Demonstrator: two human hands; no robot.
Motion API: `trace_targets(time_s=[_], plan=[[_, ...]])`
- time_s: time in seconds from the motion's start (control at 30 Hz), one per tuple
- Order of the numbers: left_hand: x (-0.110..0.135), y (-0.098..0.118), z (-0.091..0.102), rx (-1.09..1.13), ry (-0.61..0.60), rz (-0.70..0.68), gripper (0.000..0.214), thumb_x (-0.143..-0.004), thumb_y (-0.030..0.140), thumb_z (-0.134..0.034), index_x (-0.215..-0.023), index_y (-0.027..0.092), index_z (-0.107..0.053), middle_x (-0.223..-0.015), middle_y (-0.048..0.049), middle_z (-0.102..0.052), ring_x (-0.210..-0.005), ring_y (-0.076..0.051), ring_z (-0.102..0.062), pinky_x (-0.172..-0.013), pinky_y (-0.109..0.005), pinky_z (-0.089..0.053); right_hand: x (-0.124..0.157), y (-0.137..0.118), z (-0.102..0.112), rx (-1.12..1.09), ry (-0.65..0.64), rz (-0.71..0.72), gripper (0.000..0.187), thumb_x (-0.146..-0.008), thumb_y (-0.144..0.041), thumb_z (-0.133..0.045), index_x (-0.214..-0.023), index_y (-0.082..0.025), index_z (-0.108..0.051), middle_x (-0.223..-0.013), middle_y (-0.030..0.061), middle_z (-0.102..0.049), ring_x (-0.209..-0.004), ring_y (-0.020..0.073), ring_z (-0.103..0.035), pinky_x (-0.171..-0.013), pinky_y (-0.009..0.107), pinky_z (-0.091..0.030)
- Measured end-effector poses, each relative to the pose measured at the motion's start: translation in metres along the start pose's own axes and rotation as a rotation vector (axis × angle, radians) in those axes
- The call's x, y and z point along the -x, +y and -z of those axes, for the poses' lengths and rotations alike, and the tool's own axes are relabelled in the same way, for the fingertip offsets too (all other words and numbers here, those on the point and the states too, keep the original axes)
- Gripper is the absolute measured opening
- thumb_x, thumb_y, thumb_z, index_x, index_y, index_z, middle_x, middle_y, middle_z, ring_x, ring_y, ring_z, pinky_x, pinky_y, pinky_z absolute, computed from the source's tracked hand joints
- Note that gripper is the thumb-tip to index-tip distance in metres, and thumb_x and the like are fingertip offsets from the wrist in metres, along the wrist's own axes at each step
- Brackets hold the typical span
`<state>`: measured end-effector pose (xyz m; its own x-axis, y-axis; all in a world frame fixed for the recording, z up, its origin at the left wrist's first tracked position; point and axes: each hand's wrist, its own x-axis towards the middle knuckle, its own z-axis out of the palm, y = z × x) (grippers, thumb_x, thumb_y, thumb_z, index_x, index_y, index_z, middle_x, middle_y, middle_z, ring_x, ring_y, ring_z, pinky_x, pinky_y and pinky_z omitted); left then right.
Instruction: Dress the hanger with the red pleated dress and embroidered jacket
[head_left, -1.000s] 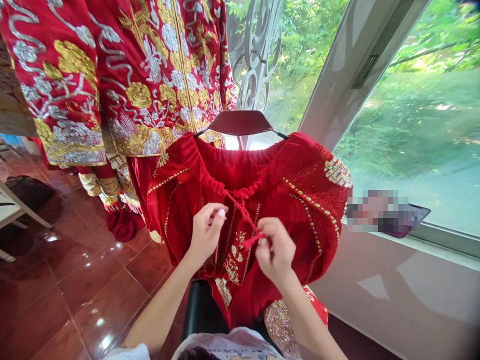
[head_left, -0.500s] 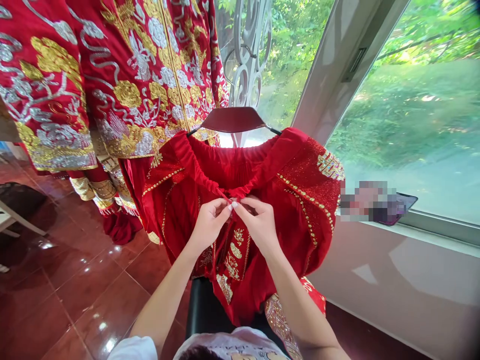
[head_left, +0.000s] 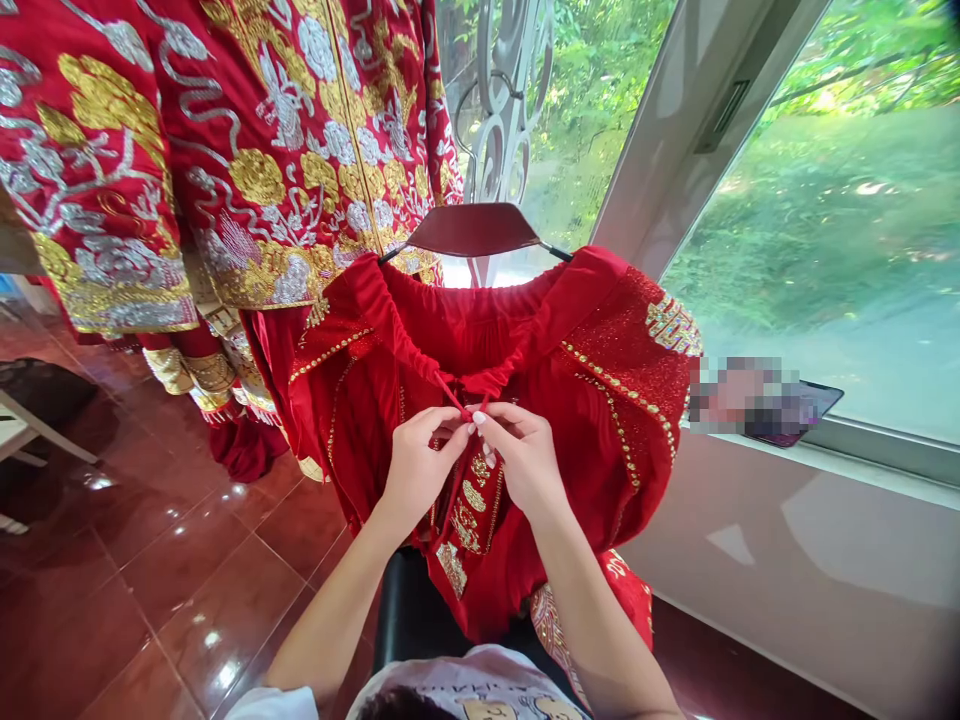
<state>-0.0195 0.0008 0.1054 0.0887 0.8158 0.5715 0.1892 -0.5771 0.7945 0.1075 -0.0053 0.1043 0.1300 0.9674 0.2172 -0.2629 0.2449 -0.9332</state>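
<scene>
A red skirt [head_left: 600, 400] with gold trim hangs from a dark red hanger [head_left: 474, 228] in front of me. Its gathered waistband has a thin red drawstring [head_left: 452, 397] at the middle. My left hand [head_left: 420, 462] and my right hand [head_left: 521, 455] meet just below the waistband, fingertips pinched together on the drawstring ends. Both hands are closed on the cord, touching each other.
A red jacket [head_left: 247, 150] with heavy gold and silver embroidery hangs at upper left. A white ornate metal stand [head_left: 510, 90] rises behind the hanger. A window sill [head_left: 862, 470] with a dark flat item [head_left: 795, 415] runs on the right. Glossy red tiles [head_left: 150, 580] cover the floor.
One second ago my hands were apart, pulling the drawstring ends outward. They came together at the waistband and now sit slightly lower, pinching the cord.
</scene>
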Motion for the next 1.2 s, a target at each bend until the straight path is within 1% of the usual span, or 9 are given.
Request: trace_targets(time_s=[0.13,0.4,0.53,0.67,0.8,0.93,1.07,1.13,1.2], plan=[[-0.001,-0.002,-0.004,0.029,-0.009,0.035,0.013,-0.083,0.026,-0.059,-0.086,0.016,-0.067,-0.081,-0.0048,-0.071,-0.069,-0.015,-0.067,-0.065,-0.025,-0.057,0.001,-0.005,0.006,0.083,-0.013,-0.023,0.027,-0.07,-0.04,-0.071,-0.084,-0.017,-0.074,-0.058,-0.0008,-0.06,-0.044,0.0072,-0.041,-0.04,0.022,-0.032],[0.002,-0.002,-0.013,-0.303,0.085,0.014,0.006,-0.08,0.016,-0.053,-0.078,0.017,-0.058,-0.075,-0.0021,-0.065,-0.062,-0.012,-0.06,-0.06,-0.023,-0.051,0.007,-0.006,0.004,0.496,0.07,0.27,0.014,-0.076,-0.027,-0.06,-0.069,-0.018,-0.066,-0.064,0.0016,-0.063,-0.056,0.0123,-0.051,-0.053,0.025,-0.04],[0.004,-0.002,-0.014,-0.213,0.062,0.065,0.002,-0.08,0.018,-0.055,-0.081,0.018,-0.057,-0.073,-0.0014,-0.066,-0.063,-0.013,-0.064,-0.061,-0.023,-0.053,0.004,-0.002,0.005,0.448,0.001,0.213,0.016,-0.075,-0.033,-0.063,-0.077,-0.017,-0.067,-0.068,0.0022,-0.065,-0.057,0.0129,-0.052,-0.054,0.026,-0.042],[0.009,0.0,-0.013,-0.106,0.083,0.105,0.019,-0.08,0.019,-0.058,-0.099,0.017,-0.057,-0.077,-0.0013,-0.07,-0.066,-0.013,-0.068,-0.064,-0.024,-0.056,0.004,-0.007,0.007,0.409,0.001,0.195,0.016,-0.074,-0.032,-0.063,-0.076,-0.017,-0.068,-0.071,0.0028,-0.066,-0.063,0.0134,-0.054,-0.059,0.026,-0.042],[0.011,0.004,-0.013,-0.124,0.187,0.087,0.041,-0.078,0.015,-0.058,-0.118,0.02,-0.051,-0.086,-0.0012,-0.072,-0.075,-0.014,-0.07,-0.076,-0.028,-0.057,0.002,-0.009,0.007,0.154,-0.062,-0.025,0.018,-0.066,-0.035,-0.065,-0.069,-0.018,-0.062,-0.056,-0.0035,-0.054,-0.048,0.0083,-0.039,-0.045,0.022,-0.031],[0.004,0.004,-0.011,0.206,0.176,0.201,0.035,-0.074,0.022,-0.062,-0.106,0.021,-0.048,-0.076,0.0004,-0.068,-0.073,-0.014,-0.069,-0.072,-0.027,-0.055,-0.007,-0.003,0.007,-0.086,-0.085,-0.218,0.019,-0.059,-0.034,-0.063,-0.068,-0.02,-0.053,-0.045,-0.0101,-0.036,-0.04,0.0053,-0.024,-0.039,0.019,-0.018],[-0.003,0.005,-0.008,0.572,0.152,0.308,0.026,-0.071,0.03,-0.058,-0.092,0.022,-0.043,-0.068,0.004,-0.059,-0.068,-0.012,-0.063,-0.071,-0.026,-0.052,-0.011,0.001,0.004,-0.19,-0.192,-0.269,0.017,-0.058,-0.031,-0.061,-0.065,-0.02,-0.05,-0.046,-0.0095,-0.036,-0.041,0.0051,-0.023,-0.038,0.018,-0.017],[-0.004,0.006,-0.006,0.582,0.073,0.314,0.022,-0.072,0.034,-0.054,-0.087,0.022,-0.043,-0.067,0.0039,-0.055,-0.066,-0.012,-0.059,-0.069,-0.026,-0.05,-0.012,0.0,0.002,-0.238,-0.233,-0.28,0.017,-0.059,-0.031,-0.061,-0.066,-0.02,-0.05,-0.05,-0.0082,-0.038,-0.043,0.0051,-0.024,-0.039,0.018,-0.017],[-0.005,0.007,-0.002,0.38,-0.003,0.273,0.02,-0.072,0.035,-0.056,-0.081,0.022,-0.045,-0.064,0.004,-0.052,-0.062,-0.011,-0.054,-0.065,-0.025,-0.047,-0.015,-0.002,0.004,-0.264,-0.218,-0.278,0.018,-0.06,-0.032,-0.061,-0.069,-0.02,-0.051,-0.055,-0.0071,-0.043,-0.044,0.0052,-0.025,-0.038,0.018,-0.016]])
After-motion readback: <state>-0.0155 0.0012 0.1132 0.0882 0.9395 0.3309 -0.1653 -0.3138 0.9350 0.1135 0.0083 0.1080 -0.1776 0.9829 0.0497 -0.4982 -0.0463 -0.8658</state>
